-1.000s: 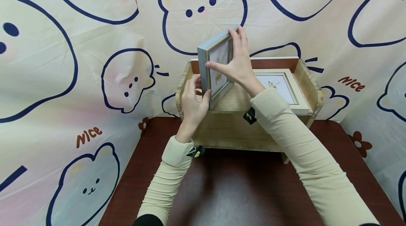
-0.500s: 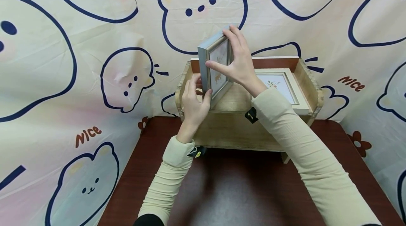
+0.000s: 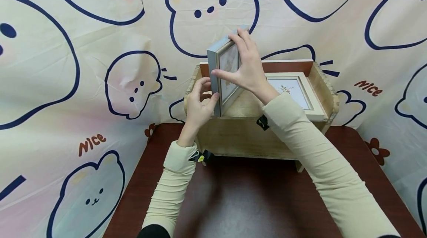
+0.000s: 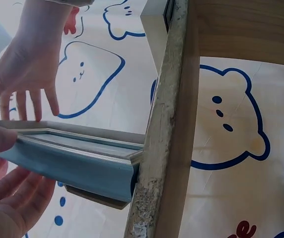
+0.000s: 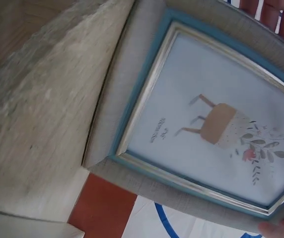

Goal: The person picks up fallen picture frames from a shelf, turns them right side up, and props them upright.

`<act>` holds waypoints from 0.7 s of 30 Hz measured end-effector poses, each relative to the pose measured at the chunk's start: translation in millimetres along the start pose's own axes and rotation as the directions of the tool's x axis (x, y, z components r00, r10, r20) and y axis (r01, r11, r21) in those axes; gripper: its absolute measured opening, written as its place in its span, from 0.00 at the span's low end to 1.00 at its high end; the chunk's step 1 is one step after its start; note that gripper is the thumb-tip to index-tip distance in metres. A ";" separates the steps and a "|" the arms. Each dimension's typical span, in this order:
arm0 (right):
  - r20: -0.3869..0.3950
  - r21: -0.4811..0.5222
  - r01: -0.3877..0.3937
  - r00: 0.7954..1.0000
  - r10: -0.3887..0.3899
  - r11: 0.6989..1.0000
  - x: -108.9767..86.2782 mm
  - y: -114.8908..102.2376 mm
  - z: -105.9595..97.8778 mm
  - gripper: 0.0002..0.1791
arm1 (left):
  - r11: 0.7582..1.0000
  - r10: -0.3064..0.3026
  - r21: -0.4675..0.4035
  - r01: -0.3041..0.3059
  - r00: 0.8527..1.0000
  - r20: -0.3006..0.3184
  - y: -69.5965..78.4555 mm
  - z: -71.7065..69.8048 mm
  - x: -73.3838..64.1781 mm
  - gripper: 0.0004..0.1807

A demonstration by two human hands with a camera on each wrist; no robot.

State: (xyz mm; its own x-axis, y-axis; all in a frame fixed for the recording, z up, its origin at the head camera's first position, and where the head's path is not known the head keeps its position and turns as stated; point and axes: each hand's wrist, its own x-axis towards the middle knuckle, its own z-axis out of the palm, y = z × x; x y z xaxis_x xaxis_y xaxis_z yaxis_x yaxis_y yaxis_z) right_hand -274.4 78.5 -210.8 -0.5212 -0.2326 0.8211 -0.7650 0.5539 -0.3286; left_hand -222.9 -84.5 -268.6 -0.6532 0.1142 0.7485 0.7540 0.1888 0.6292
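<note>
A picture frame (image 3: 218, 82) with blue-grey sides stands upright and turned at an angle in the left part of a wooden shelf (image 3: 247, 138). My left hand (image 3: 199, 110) pinches its lower left side, thumb in front and fingers behind. In the left wrist view, that thumb lies above the blue side and the fingers below it. My right hand (image 3: 250, 69) spans the upper part, its thumb at the left border and fingertips on the top edge. A picture (image 5: 211, 124) with a brown and floral print fills the frame in the right wrist view.
A second, cream picture frame (image 3: 308, 99) lies in the right part of the shelf, between raised wooden side panels (image 3: 321, 82). The shelf stands on a dark red-brown table (image 3: 247, 201). A cloth with bear drawings (image 3: 133, 82) hangs behind.
My right fingers have slid left along the frame's top edge. My left hand has shifted slightly left, its fingers more bent. The frame has barely moved.
</note>
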 end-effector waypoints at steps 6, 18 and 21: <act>0.107 0.055 -0.068 0.992 0.062 0.996 3.4 -0.9 -5.0 0.45 | 0.999 0.040 -0.023 -0.040 0.999 -0.003 3.4 1.7 -0.5 0.18; 0.302 0.228 -0.177 0.948 0.103 0.958 12.6 2.0 -23.0 0.44 | 0.994 0.106 -0.014 -0.106 0.994 -0.020 -27.0 13.0 -2.1 0.19; 0.304 0.281 -0.181 0.948 0.091 0.943 11.9 -10.8 -31.2 0.41 | 0.995 0.104 0.005 -0.103 0.994 -0.038 -25.3 18.3 -3.5 0.19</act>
State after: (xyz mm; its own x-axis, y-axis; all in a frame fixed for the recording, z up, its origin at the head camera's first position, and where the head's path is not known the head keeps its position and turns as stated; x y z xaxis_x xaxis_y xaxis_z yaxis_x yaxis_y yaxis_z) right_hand -260.5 94.7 -182.9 -0.6790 -0.4128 0.6071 -0.7332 0.3397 -0.5890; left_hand -241.0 -71.8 -291.0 -0.5686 0.0963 0.8170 0.8171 0.1808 0.5474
